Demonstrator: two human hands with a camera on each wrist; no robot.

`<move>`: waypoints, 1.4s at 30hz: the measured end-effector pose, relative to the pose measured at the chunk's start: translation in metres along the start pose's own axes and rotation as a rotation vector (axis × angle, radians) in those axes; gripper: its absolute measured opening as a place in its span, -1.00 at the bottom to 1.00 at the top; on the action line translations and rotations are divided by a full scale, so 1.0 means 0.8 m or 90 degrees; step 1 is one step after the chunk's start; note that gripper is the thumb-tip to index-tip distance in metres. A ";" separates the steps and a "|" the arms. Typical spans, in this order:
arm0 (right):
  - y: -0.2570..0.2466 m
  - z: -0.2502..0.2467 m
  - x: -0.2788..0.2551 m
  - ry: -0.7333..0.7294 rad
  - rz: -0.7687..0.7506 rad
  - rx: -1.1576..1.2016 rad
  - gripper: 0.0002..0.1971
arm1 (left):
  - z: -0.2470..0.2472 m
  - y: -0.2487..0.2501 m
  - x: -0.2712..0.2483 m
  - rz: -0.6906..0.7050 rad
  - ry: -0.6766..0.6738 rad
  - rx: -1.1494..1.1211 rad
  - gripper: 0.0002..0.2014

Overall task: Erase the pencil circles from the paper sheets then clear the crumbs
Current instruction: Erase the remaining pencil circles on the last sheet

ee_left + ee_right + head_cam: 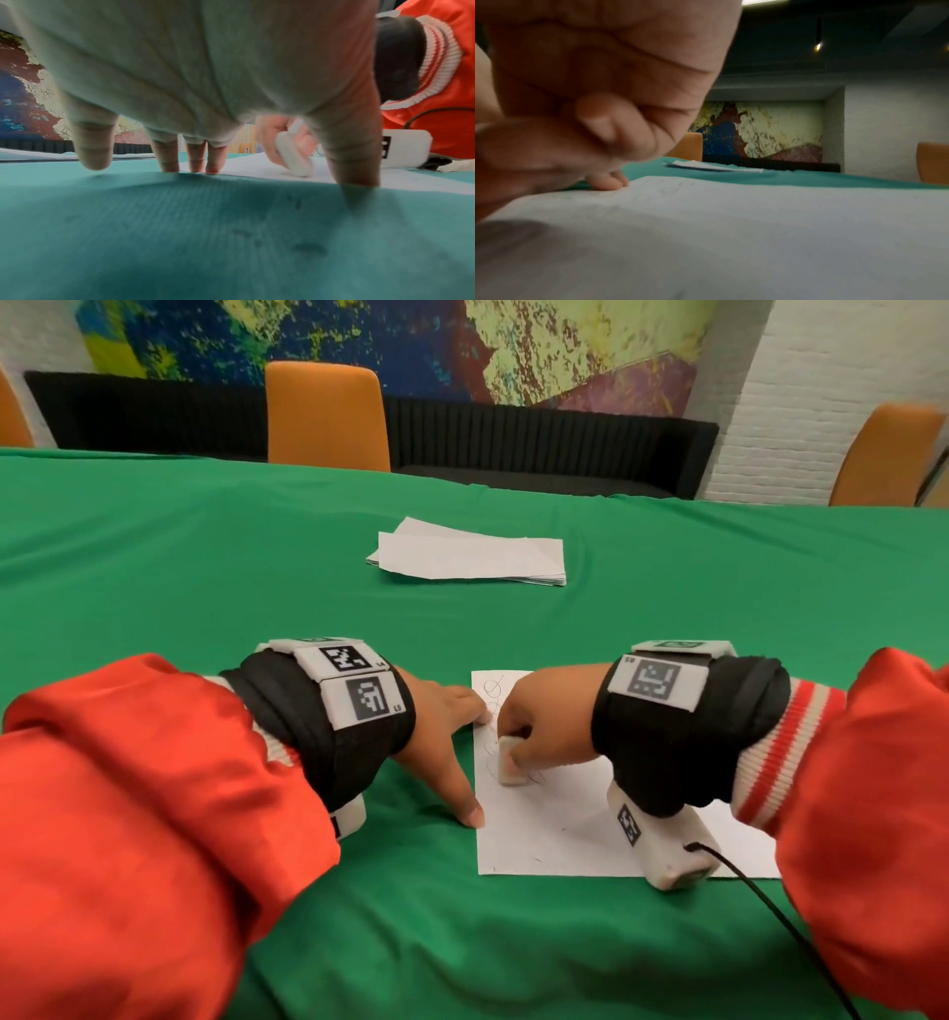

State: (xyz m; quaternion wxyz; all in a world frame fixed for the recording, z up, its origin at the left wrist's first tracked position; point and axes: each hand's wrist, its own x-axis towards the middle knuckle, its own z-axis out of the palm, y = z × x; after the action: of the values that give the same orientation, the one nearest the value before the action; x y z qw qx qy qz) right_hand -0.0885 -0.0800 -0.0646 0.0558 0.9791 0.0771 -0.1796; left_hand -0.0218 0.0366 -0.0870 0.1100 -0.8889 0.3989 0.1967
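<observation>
Two hands worked one white paper sheet (565, 829) on the green-clothed bench (257, 567): my left hand (436, 737) pressed spread at its left edge, my right hand (544, 726) pinched the white block eraser (511, 762) over pencil circles (493, 688) extending farther away.

Under both hands lies a matt green cloth (205, 546) with a fine woven rib and soft creases. The sheet (554, 834) beneath the right hand (544, 716) is thin, matt white paper, and the eraser (511, 762) it grips looks smooth, dull white rubber. The sleeves (128, 788) are glossy orange fabric with ribbed knit cuffs.
</observation>
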 end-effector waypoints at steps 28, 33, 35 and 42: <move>-0.004 -0.001 0.008 0.011 -0.003 -0.011 -0.78 | 0.000 -0.001 0.001 0.005 0.001 -0.001 -0.07; -0.013 0.002 0.007 -0.016 -0.040 0.013 -0.78 | 0.002 -0.005 0.005 0.012 0.008 -0.016 0.03; -0.013 0.001 0.009 -0.013 -0.035 0.020 -0.78 | 0.003 -0.006 0.006 0.013 0.008 -0.019 0.05; -0.011 0.001 0.009 -0.004 -0.033 0.024 -0.83 | 0.003 -0.005 0.005 0.009 0.003 -0.015 0.04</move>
State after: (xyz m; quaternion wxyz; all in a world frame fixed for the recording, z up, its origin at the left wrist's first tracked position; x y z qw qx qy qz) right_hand -0.0837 -0.0707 -0.0688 0.0327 0.9771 0.0984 -0.1858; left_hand -0.0165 0.0372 -0.0906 0.0972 -0.8877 0.4031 0.2000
